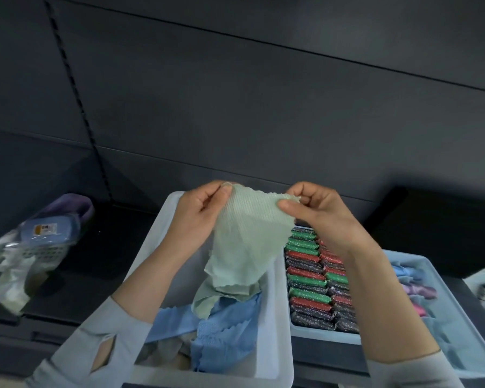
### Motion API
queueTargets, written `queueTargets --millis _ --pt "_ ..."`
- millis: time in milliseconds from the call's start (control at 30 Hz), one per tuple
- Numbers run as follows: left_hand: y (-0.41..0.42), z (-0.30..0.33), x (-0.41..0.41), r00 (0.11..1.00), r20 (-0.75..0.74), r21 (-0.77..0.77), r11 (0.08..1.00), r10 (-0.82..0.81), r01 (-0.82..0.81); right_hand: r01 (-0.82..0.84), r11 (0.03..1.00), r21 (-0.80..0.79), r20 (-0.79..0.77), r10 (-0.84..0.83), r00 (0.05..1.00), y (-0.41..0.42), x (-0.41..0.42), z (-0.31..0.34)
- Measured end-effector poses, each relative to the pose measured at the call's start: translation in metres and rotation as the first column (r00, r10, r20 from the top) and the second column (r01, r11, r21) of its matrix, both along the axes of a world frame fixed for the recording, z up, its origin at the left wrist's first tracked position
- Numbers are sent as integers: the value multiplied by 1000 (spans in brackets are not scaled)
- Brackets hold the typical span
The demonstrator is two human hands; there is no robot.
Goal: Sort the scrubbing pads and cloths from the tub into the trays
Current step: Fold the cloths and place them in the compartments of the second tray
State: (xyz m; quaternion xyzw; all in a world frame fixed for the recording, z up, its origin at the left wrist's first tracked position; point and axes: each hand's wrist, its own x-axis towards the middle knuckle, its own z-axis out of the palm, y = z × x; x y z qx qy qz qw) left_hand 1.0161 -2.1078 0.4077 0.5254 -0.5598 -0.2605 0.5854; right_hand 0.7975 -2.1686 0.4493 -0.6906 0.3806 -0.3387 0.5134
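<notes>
Head view, 3 containers. Pale tub (280, 317): crumpled blue cloths (224, 331) with scalloped edges, grey fabric beneath. Middle tray (314, 336): glittery scrubbing pads (311, 278) in green, red and black, packed in 2 rows. Right tray (459, 317): blue, purple and pink cloths. Pale green waffle-textured cloth (249, 236) held above the tub, hanging into it; left hand (199, 217) and right hand (322, 217) each pinch a top corner, fingers curled.

The green cloth (247, 245) and both forearms hide much of the white tub (280, 317). The right forearm covers part of the scrubbing pads (308, 281). The blue tray (459, 326) runs off the right edge.
</notes>
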Motion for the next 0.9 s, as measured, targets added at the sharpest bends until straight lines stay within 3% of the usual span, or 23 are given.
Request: queueTargets --millis 100,233,567,767,900 --pt "-15 -14 2 981 156 46 991 119 -128 215 954 -207 -201 -257 945 -11 14 -8" --pt "-23 -21 -9 973 138 51 980 183 -191 325 899 -293 -139 -377 916 -16 30 -16" --pt "-27 -13 -29 986 149 -73 995 79 -69 225 950 -215 104 -207 973 -10 53 -17" --pt "-34 -18 -20 975 218 -54 998 32 -21 196 953 -230 72 -184 980 -12 51 -20" --pt "-33 -16 -20 981 181 6 998 -65 65 102 958 -269 -65 -124 990 -19 44 -22"
